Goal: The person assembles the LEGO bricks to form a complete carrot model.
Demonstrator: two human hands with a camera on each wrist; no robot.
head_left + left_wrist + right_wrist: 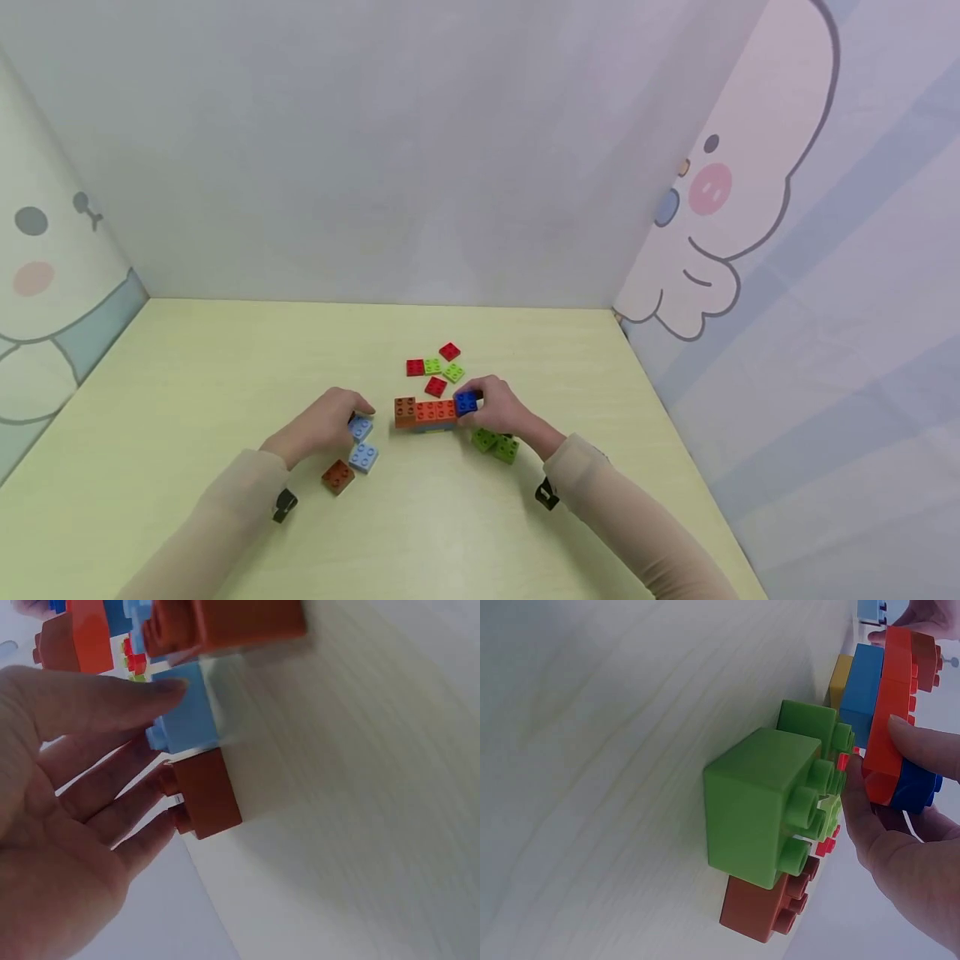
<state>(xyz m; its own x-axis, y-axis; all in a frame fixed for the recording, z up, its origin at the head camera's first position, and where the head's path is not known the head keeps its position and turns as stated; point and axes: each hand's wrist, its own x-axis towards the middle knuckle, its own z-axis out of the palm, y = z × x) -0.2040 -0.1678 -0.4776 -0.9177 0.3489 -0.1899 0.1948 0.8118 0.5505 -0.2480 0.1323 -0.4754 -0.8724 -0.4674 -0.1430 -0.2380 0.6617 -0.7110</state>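
My right hand (504, 408) pinches the dark blue brick (466, 403) at the right end of a joined row of toy building bricks. Orange-red bricks (437, 410) form the row's upper run, with a brown brick (405, 410) on top at the left end. Underneath show a blue brick (861, 694) and a yellow one (840, 679). My left hand (330, 421) hovers at the loose bricks on the left, fingers loosely extended. Its thumb overlaps a light blue brick (191, 712) in the left wrist view, beside a brown brick (214, 795).
Near the left hand lie another light blue brick (363, 457) and a brown one (337, 477). Green bricks (506, 450) sit below the right hand, with a brown brick (754, 907) beside them. Several thin red and lime pieces (435, 386) lie behind the row.
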